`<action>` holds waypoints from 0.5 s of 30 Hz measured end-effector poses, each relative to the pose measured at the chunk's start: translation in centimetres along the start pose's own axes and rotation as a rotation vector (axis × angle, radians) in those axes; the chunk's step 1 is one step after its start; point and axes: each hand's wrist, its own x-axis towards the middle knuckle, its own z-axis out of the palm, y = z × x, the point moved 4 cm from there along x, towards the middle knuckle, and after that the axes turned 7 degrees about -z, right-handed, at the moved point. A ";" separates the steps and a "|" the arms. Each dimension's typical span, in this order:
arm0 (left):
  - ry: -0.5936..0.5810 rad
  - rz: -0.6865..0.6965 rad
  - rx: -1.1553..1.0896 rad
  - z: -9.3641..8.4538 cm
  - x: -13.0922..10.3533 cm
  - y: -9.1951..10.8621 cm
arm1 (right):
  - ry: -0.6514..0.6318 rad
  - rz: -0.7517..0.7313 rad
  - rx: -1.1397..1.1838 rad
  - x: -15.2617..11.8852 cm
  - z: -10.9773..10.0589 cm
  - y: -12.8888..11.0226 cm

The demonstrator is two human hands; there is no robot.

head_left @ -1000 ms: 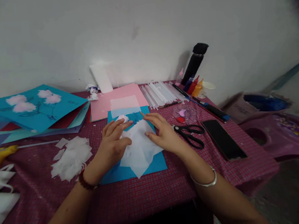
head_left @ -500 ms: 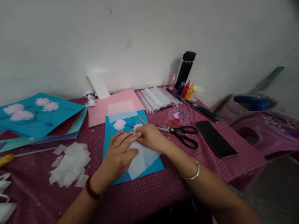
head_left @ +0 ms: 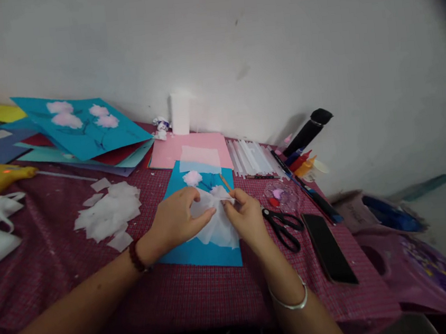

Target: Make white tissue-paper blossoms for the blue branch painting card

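Observation:
A blue sheet (head_left: 200, 255) lies on the checked cloth, with a pink-white tissue flower (head_left: 193, 178) near its top left and another beside my fingers. Over the sheet, my right hand (head_left: 244, 212) pinches the gathered upper edge of a thin white tissue (head_left: 217, 230), which fans out below. My left hand (head_left: 182, 214) is at the tissue's left side, thumb and forefinger apart, holding nothing. Just above my right hand a brown pencil (head_left: 225, 182) rests on the sheet.
Black scissors (head_left: 283, 227) and a phone (head_left: 329, 249) lie right. Tissue squares (head_left: 110, 210) and a yellow glue gun (head_left: 1, 178) are left. Behind are a blue flower picture (head_left: 92, 133), pink paper (head_left: 161, 155), white strips (head_left: 248, 156) and a black bottle (head_left: 307, 131).
The view has tilted and shifted left. My left hand has parted from my right and opened. The tissue, flatter before, is now gathered at its top in my right hand.

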 end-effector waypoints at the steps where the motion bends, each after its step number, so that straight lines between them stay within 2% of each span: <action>1: -0.007 0.026 0.018 0.1 0.0 0.1 | -0.003 -0.018 -0.022 -0.1 0.0 -0.4; 5: -0.008 0.156 -0.001 0.3 0.0 0.6 | -0.019 -0.103 -0.098 -0.4 0.3 -1.4; 7: -0.004 0.162 -0.011 0.3 0.1 0.5 | -0.015 -0.102 -0.122 -0.4 0.3 -1.2; 12: -0.002 0.125 0.038 0.3 0.2 0.1 | -0.040 0.005 -0.122 -0.2 0.3 0.2; 15: -0.002 0.169 0.036 0.5 0.1 0.3 | -0.049 -0.102 -0.062 -0.1 0.3 -0.5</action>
